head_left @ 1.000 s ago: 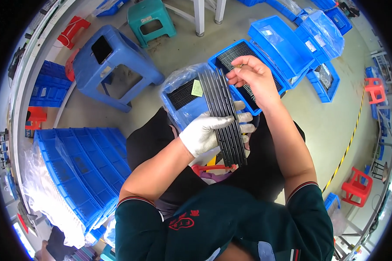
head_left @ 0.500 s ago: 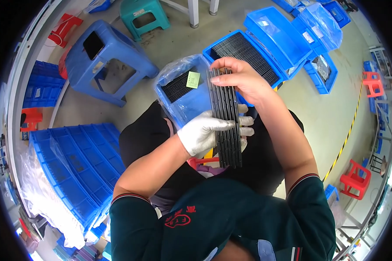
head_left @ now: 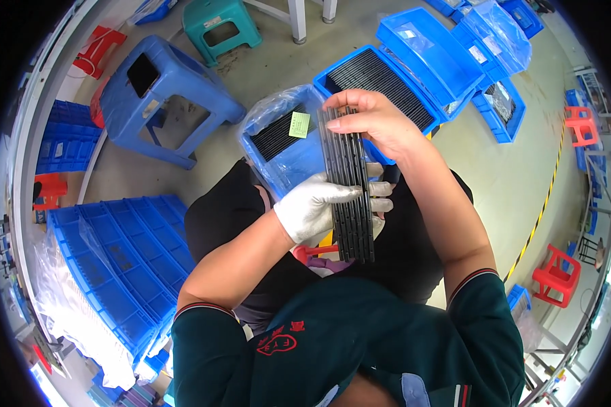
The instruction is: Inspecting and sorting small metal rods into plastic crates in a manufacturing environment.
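A bundle of several long, thin black rods is held upright in front of my lap. My left hand, in a white glove, wraps round the bundle at its middle, thumb across the front and fingertips showing on the right side. Bare, my right hand pinches the rods near their far end. Beyond my knees, a blue bin lined with clear plastic contains more black rods and a pale green label. A second blue bin, partly behind my right hand, is filled with rows of similar rods.
On the left stand a blue stool with a dark flat object on it and a stack of blue crates. A green stool is at the back. More blue bins are at the far right, and a red stool lies beyond striped tape.
The rods' far ends have shifted slightly left and look a little more fanned out. Both hands keep their hold, and the view has moved slightly.
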